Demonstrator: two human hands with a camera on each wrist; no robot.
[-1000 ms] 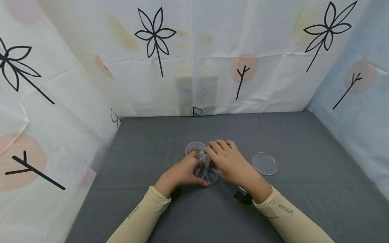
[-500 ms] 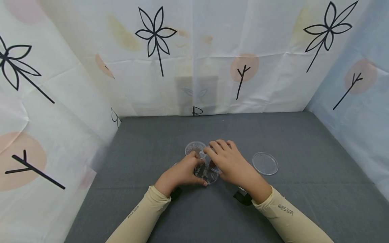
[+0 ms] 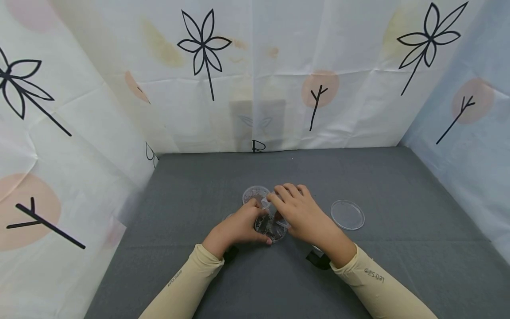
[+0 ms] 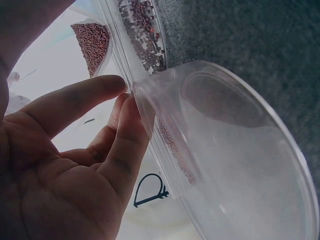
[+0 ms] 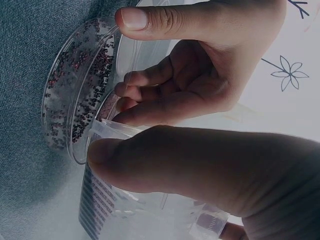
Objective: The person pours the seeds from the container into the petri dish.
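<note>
A clear petri dish (image 3: 271, 228) holds a scatter of small dark reddish-brown seeds (image 5: 92, 95). My left hand (image 3: 243, 223) grips this dish from its left side, the thumb by the near rim and the other fingers farther back. Over the dish's right side, my right hand (image 3: 304, 212) holds a small clear plastic container (image 5: 125, 185), tilted toward the dish. Its thumb lies along the plastic in the right wrist view. A heap of the same seeds (image 4: 92, 45) shows through clear plastic in the left wrist view. Most of the container is hidden under the right hand.
Behind the left hand stands another clear round dish (image 3: 255, 193) with specks in it. A clear round lid (image 3: 348, 215) lies on the grey cloth (image 3: 398, 199) to the right. Patterned white cloth (image 3: 279, 57) hangs around the back and sides.
More dark seeds have gathered in the petri dish, which looked nearly bare a second ago. Both hands keep almost the same place and pose.
</note>
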